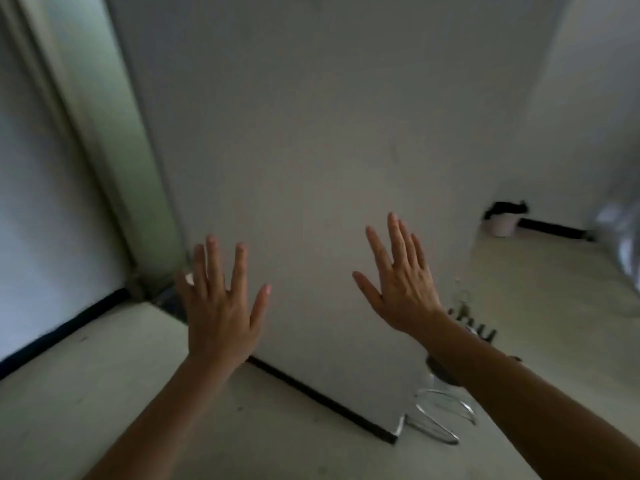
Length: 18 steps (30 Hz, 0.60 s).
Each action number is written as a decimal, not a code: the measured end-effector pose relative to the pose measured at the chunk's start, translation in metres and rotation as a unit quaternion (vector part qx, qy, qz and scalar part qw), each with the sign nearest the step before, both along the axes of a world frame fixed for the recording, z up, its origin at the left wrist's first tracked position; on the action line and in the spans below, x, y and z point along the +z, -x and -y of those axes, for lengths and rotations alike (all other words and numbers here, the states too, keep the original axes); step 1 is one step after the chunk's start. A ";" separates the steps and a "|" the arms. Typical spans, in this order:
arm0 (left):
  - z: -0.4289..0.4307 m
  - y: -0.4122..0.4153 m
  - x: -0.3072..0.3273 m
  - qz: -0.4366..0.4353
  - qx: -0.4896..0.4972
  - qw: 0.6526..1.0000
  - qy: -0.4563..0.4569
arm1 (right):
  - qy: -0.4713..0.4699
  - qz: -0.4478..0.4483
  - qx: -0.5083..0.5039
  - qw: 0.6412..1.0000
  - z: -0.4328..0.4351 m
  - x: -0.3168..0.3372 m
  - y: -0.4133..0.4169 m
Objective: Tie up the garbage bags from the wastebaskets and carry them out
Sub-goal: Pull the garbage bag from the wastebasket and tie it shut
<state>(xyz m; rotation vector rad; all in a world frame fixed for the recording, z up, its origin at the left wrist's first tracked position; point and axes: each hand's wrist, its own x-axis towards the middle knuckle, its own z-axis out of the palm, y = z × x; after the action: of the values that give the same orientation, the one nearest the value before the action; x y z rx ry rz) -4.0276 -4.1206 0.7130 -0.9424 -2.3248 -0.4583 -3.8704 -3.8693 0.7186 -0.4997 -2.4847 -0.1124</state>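
- The left hand is raised with its back to the camera, fingers straight and spread, holding nothing.
- The right hand is raised the same way, fingers straight and a little fanned, also released and holding nothing.
- Both hands are in front of a broad white wall section (whether the fingertips touch it cannot be told).
- This wall section ends in an outer corner at lower right, and a black baseboard runs along its foot to that corner.
- Just beside the corner, on the pale floor, lie some shiny wire metal pieces, partly hidden under the right forearm.
- Past the corner the floor opens out to the right toward the far wall.
- A small pale wastebasket stands there at the floor's far edge, against the far wall's dark baseboard, well apart from both hands.
- A black garbage bag is folded over the wastebasket's rim.
- At the right edge of the view is a blurred silvery shape, too smeared to name.
- To the left a pale greenish upright frame meets the floor's far left corner.
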 end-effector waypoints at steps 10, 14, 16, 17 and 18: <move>-0.282 -0.229 0.079 -0.074 -0.279 0.957 -0.024 | -0.014 -0.093 -0.280 0.955 -0.168 0.042 -0.330; -0.387 -0.339 0.065 -0.020 -0.322 0.946 -0.014 | 0.006 -0.079 -0.339 0.937 -0.237 0.026 -0.458; -0.433 -0.382 0.058 0.007 -0.330 0.944 -0.006 | 0.004 -0.068 -0.358 0.931 -0.270 0.022 -0.508; -0.452 -0.398 0.053 0.021 -0.332 0.943 -0.001 | 0.000 -0.059 -0.362 0.930 -0.282 0.020 -0.528; -0.471 -0.415 0.047 0.031 -0.334 0.942 0.002 | 0.006 -0.057 -0.367 0.929 -0.296 0.018 -0.549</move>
<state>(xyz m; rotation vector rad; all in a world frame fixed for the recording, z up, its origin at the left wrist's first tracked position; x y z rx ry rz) -3.6129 -3.6499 0.7602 -1.7406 -2.0048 -0.7562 -3.3213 -3.5737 0.7368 -1.3759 -2.0635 -0.3498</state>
